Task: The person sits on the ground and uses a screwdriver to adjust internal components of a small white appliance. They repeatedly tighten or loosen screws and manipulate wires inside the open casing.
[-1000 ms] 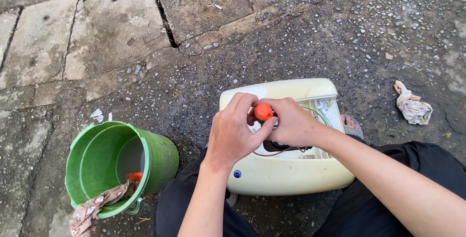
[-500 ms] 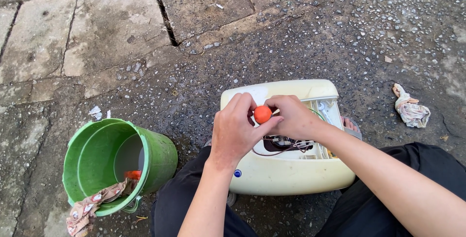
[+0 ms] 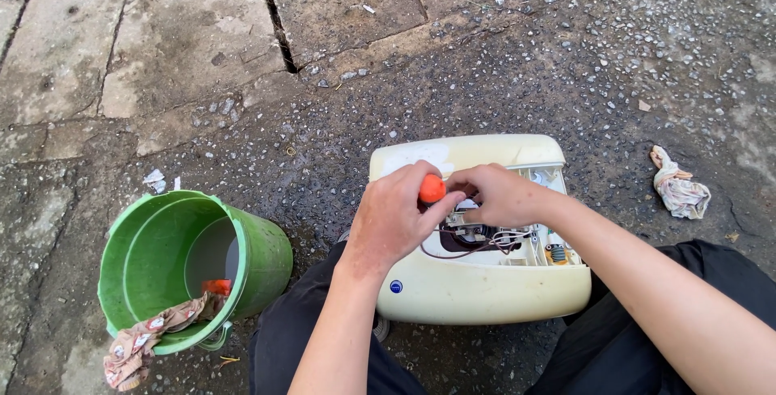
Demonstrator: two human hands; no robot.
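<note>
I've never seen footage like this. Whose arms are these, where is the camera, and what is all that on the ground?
The camera sits on a person's head and looks down, so the arms are the person's own. The left hand grips an orange-handled tool, probably a screwdriver. The right hand reaches into an opened cream-coloured appliance casing, where wires show. It lies on rough pavement before the person's knees. To the left stands a green bucket with a patterned rag over its rim. Another crumpled rag lies to the right.
</note>
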